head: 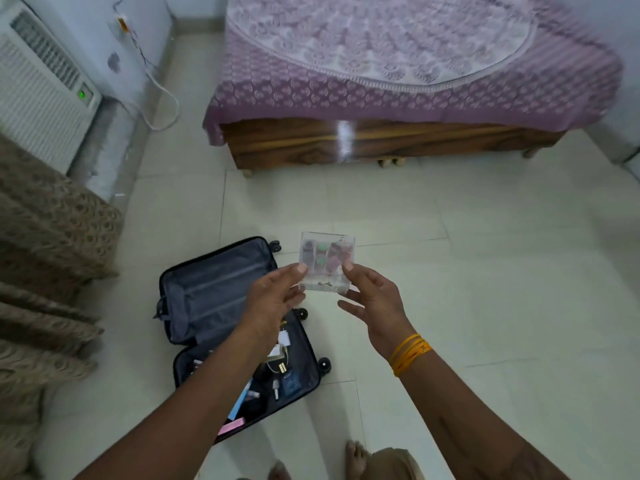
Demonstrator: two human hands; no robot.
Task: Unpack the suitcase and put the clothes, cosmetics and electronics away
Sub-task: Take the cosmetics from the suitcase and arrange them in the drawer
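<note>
A person stands on a pale tiled floor (467, 271), holding a small clear plastic box (325, 263) out in front at arm's length, above the floor just beside the open suitcase (214, 306). The left hand (273, 299) grips the box's left edge, thumb on top and fingers under; the right hand (372, 303) takes the right edge the same way, thumb pressed on the lid and fingers spread below. A band of orange thread (408, 353) circles the right wrist. Inside the box sit small items in green, pink and dark tones, too blurred to identify, possibly cosmetics.

The suitcase lies flat on the floor with both halves spread. The far half shows only its grey lining; the near half, partly hidden behind the left forearm, holds a jumble of small bottles, white packets and a pink item at its lower edge. Beyond stands a wooden bed (381, 140) under a purple patterned cover (398, 64). At left are a white air cooler (41, 95) with a green light, a white cable (162, 98) looping down the wall, and brown patterned fabric (45, 254). Bare toes (355, 455) show at the bottom edge.
</note>
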